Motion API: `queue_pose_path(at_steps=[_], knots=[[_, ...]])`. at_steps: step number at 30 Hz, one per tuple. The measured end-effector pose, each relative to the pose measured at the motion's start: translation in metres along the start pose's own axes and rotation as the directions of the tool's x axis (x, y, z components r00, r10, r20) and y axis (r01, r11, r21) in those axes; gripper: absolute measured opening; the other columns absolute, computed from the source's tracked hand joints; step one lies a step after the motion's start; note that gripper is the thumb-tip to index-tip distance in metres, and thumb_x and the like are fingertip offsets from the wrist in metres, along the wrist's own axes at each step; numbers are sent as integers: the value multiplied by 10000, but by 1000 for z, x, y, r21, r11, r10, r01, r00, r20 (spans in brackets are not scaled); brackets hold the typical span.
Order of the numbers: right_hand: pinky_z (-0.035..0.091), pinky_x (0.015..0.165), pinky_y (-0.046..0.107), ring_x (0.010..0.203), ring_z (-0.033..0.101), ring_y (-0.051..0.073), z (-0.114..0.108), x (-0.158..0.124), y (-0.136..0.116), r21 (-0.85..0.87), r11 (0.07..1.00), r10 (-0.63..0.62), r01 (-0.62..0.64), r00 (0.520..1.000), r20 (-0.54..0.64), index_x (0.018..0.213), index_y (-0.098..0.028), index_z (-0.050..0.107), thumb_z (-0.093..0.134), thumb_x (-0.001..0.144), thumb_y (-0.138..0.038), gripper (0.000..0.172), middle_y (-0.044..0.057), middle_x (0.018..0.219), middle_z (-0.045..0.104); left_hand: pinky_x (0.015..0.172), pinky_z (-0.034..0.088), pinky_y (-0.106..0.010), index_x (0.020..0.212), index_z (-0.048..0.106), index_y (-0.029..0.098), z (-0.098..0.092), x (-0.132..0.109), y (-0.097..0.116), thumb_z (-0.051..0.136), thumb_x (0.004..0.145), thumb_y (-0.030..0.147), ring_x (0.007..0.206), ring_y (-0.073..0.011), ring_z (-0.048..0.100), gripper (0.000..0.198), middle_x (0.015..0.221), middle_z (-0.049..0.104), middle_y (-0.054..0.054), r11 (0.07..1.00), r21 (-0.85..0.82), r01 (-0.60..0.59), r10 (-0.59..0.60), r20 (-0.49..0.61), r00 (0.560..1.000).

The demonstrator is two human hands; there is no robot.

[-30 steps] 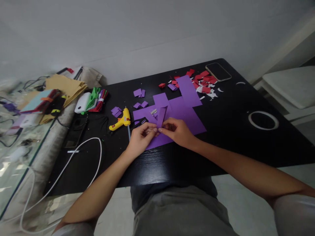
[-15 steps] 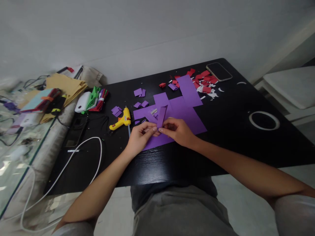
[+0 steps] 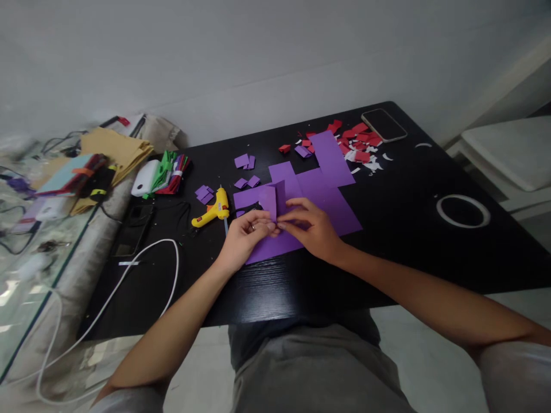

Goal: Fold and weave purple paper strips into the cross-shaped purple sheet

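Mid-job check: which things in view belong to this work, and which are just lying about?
Likely part of the work:
folded purple paper, held
large purple sheet beneath it
small purple pieces, matching in colour
yellow glue gun, close by, though not held

Apparently just lying about:
phone at the far right
red scraps beside it
tan sheets at the left

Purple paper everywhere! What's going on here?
A person's left hand and right hand are holding a folded piece of purple paper by its lower end, with its flaps spread apart. Under it, a large purple sheet lies on the black table. A yellow glue gun lies beyond the left hand.
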State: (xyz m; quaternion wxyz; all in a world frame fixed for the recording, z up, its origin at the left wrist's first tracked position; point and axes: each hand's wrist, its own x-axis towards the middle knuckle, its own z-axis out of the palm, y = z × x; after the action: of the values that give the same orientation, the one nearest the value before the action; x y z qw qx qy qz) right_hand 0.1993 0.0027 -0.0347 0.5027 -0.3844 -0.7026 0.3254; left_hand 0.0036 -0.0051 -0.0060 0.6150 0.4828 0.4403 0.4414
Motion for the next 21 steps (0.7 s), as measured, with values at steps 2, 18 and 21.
queue_pose_path(at_steps=[2,18,21], knots=[[631,777,328,982,696,189,0,-1,-1,-21,999,-36,36,999,-10,954,-246,793,717,913,-209,94,68,1141,653,762,582,-279,940,690,145,2,-1,0,887,729,330,695,-158,735,342,728,744,-11,999,16,-35,35,-11,999],[583,625,337,661,668,151,6,5,-6,368,745,570,-557,817,82,953,-239,491,834,723,-318,421,-19,887,614,749,580,-301,941,658,161,0,1,-9,798,804,374,693,-162,714,290,710,715,2,980,161,-121,122,1,992],[589,687,336,676,696,160,7,6,-7,475,642,591,-602,783,192,1018,-239,500,821,717,-266,442,-40,785,662,754,574,-298,1009,661,161,2,1,-15,756,832,348,714,-156,703,274,759,709,-2,969,196,-149,149,17,989]])
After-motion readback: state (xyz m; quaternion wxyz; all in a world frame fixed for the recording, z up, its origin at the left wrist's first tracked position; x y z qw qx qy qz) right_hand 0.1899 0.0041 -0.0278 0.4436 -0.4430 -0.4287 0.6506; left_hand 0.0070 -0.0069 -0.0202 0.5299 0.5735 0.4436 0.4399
